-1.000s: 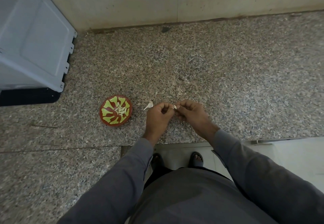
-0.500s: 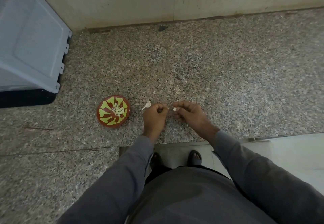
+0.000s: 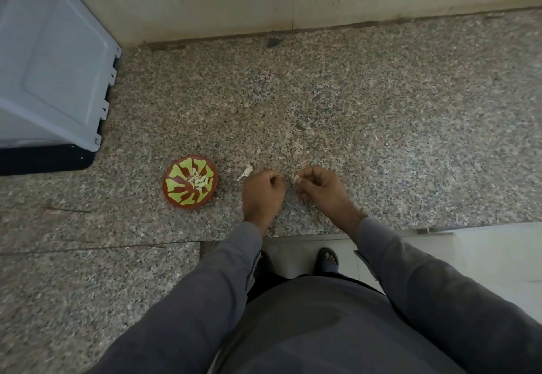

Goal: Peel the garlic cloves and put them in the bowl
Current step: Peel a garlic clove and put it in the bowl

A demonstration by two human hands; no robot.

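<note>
Granite worktop (image 3: 352, 110): carried everything. Red-and-green bowl (image 3: 190, 180): held peeled cloves (image 3: 200, 180), left of the hands. Left hand (image 3: 263, 192): fingers curled, contents unclear. Right hand (image 3: 321, 187): fingers pinched a garlic clove (image 3: 296, 179). Skin scrap (image 3: 245, 172): beside the left hand.

One head-worn wide-angle view looks steeply down, fairly close, over the granite counter (image 3: 352, 115).

The left hand (image 3: 263, 190) and right hand (image 3: 319, 187) have been drawn apart (previously touching); the garlic clove (image 3: 296, 179) is kept pinched by the right.
</note>
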